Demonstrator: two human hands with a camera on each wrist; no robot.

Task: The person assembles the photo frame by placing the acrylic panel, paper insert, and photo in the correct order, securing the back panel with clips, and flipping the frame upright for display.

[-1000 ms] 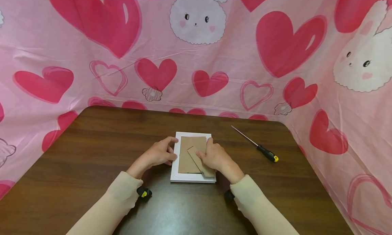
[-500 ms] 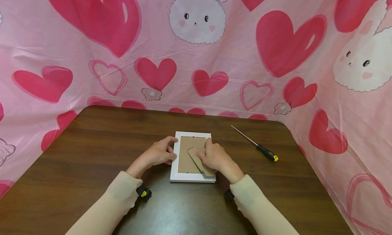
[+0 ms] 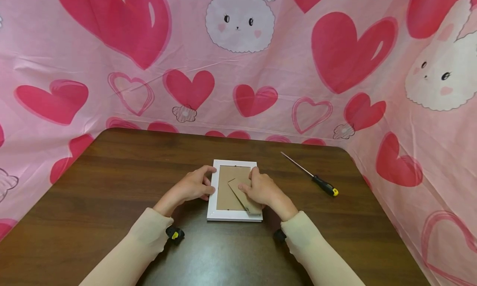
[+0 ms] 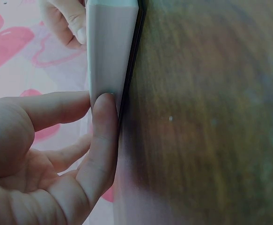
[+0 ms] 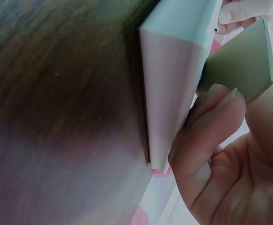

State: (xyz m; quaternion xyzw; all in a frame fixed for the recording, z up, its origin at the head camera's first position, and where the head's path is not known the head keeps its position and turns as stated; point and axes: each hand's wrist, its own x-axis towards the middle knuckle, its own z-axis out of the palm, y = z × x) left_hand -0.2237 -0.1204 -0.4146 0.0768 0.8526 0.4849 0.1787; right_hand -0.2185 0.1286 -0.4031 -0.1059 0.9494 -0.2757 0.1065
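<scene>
A white picture frame [image 3: 213, 203] lies face down on the table, back side up. Its brown backing board [image 3: 228, 191] sits inside the rim, with small dark tabs at the top and bottom edges. A brown stand leg [image 3: 238, 191] slants across the board toward the lower right. My left hand [image 3: 191, 186] holds the frame's left edge, with fingertips against its side in the left wrist view. My right hand [image 3: 262, 190] pinches the stand leg, thumb on top and fingers beneath it, at the frame's right edge. In the right wrist view, the leg stands out from the back at an angle.
A screwdriver [image 3: 311, 176] with a black and yellow handle lies to the right of the frame. The dark wooden table [image 3: 141, 166] is bordered at the back and sides by a pink cloth [image 3: 283, 62] printed with hearts and rabbits.
The backing board has dropped into the frame's opening, and the dark tabs at its top and bottom now show. Both hands stay almost where they were.
</scene>
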